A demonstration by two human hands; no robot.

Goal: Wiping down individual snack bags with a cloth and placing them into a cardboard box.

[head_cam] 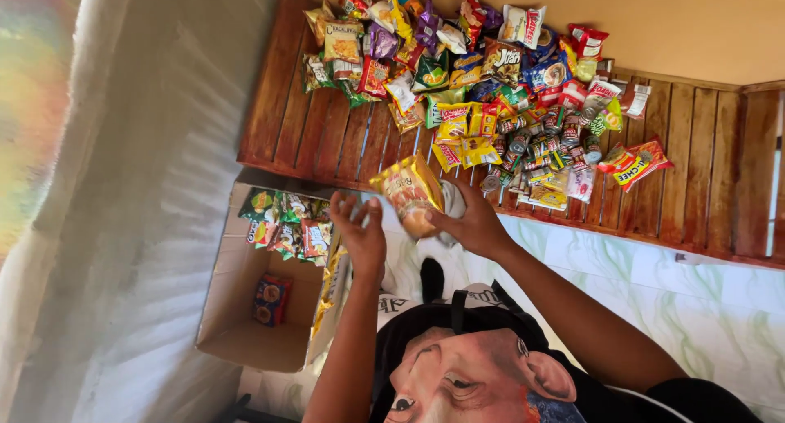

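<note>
I see the slatted wooden surface (327,120) bare toward nine o'clock, with the snack pile (491,87) crowding twelve. The open cardboard box (245,308) sits at its seven o'clock edge. My right hand (474,227) grips a yellow snack packet (409,192); my left hand (360,231) hovers spread beside it.

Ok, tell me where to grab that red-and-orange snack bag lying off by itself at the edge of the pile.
Probably by its outer short end. The red-and-orange bag lies flat on the slatted bench, tilted, apart from the snack pile. That end points toward bare slats, so come from that open side and pinch the flat sealed edge; the puffed middle looks harder to pinch.
</note>
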